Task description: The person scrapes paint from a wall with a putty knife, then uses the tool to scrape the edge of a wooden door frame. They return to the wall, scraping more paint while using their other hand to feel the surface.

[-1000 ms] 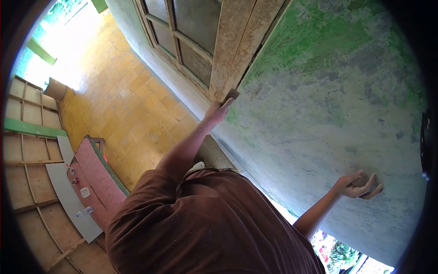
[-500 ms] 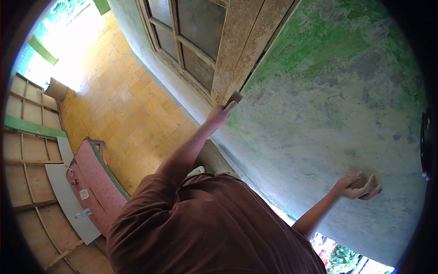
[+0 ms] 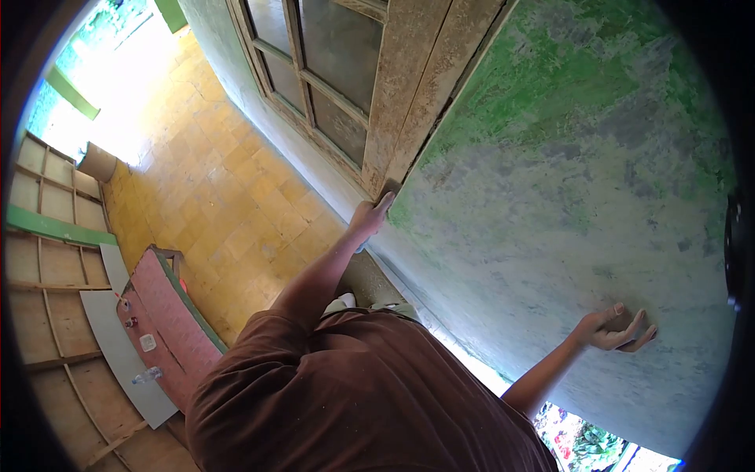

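My left hand is closed round a small dark block, much like a sanding block, mostly covered by the fingers. The block is at the bottom corner of a worn wooden window frame, where the frame meets the wall. Off to the right, my right hand is beside the green and grey wall. Its fingers are apart and loosely curled, with nothing visible in them.
Glass panes fill the window. Yellow floor tiles stretch away on the left. A pink-topped table carries a plastic bottle and small items, beside a wood-framed panel wall. A brown box stands farther back.
My left hand has moved down and slightly left with the dark block, along the frame's edge to its lower corner. The right hand has stayed nearly still, and the view has shifted slightly.
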{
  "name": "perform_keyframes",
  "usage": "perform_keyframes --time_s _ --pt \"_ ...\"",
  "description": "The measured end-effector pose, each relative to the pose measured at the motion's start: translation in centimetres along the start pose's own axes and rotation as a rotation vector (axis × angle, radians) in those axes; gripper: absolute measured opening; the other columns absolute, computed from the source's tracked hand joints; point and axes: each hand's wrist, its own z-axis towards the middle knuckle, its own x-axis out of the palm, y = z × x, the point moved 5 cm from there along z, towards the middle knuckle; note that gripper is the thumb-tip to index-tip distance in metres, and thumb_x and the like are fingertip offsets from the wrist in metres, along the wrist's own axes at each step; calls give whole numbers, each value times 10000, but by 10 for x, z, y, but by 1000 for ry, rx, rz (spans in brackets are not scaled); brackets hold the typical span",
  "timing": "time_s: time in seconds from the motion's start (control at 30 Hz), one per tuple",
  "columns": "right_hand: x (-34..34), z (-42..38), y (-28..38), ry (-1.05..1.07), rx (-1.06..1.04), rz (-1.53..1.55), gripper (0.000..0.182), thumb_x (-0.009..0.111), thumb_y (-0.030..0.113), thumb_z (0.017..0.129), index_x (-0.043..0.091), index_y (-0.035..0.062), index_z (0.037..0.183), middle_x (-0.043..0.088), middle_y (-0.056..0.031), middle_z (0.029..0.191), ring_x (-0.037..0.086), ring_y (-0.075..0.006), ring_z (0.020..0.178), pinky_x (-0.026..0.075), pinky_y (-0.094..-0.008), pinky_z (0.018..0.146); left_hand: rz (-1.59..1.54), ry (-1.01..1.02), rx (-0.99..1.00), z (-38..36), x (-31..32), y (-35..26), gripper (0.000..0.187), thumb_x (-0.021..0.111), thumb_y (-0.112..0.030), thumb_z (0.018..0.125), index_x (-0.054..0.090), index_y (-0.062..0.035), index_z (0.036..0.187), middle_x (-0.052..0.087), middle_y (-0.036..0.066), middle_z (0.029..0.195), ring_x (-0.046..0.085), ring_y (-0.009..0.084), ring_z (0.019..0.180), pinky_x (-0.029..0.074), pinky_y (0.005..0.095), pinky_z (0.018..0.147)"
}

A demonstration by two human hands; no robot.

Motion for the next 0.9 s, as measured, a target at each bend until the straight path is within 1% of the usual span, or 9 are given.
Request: perform_keyframes --time_s 0.07,0.17,0.27,0.4,0.5,0.53,0.63,0.77,0.9 --pt "1 -2 -2 -14 3 -16 372 567 334 888 552 40 1115 404 -184 1266 332 -334 1261 296 -530 1022 48 -1 -35 -4 -4 22 691 497 -647 813 485 -45 473 477 70 441 509 194 405 408 353 430" --pt "1 -4 -4 8 8 -29 379 572 336 886 550 34 1113 394 -186 1273 327 -331 1263 299 -526 1022 90 -67 -79 -15 -4 34 703 500 -650 811 476 -42 458 461 69 429 502 195 400 401 355 425" --pt "1 0 0 -12 0 -6 369 573 319 893 565 26 1116 397 -165 1264 331 -311 1245 322 -488 998 82 -54 -17 8 13 -6 711 499 -654 808 486 -34 460 459 75 423 502 200 401 393 357 427" --pt "2 -1 0 -19 6 -14 374 574 326 892 565 23 1110 397 -170 1264 330 -313 1246 320 -485 997 63 -16 22 9 7 -7 725 496 -660 804 495 -20 462 475 96 428 520 222 418 395 375 446" --pt "2 -1 -1 -11 10 -8 377 573 331 891 562 21 1107 398 -173 1259 324 -315 1252 314 -493 999 67 -43 32 5 -1 14 738 495 -665 799 522 -1 480 499 118 441 543 242 438 398 398 461" --pt "2 -1 -1 -6 13 -2 377 574 329 890 559 22 1109 397 -174 1258 320 -315 1256 309 -497 1003 133 -70 28 3 -5 31 742 497 -663 798 537 16 503 512 138 455 558 262 462 404 410 477" --pt "2 0 -1 -2 21 4 376 574 324 890 553 24 1115 392 -175 1258 313 -317 1260 302 -504 1007 217 -112 37 -2 -8 21 755 497 -664 795 560 45 544 538 180 494 588 308 523 418 431 515" --pt "2 0 0 -5 20 10 380 583 327 884 550 30 1120 382 -174 1264 309 -323 1262 299 -508 1010 196 -138 79 -2 4 -29 781 481 -675 793 566 69 572 564 232 556 614 375 630 440 459 587" --pt "2 0 1 -3 17 -6 385 592 332 879 549 35 1119 382 -172 1263 307 -330 1263 298 -511 1011 271 -94 118 3 -5 -14 788 466 -678 798 569 73 580 568 241 568 616 392 649 445 466 601"
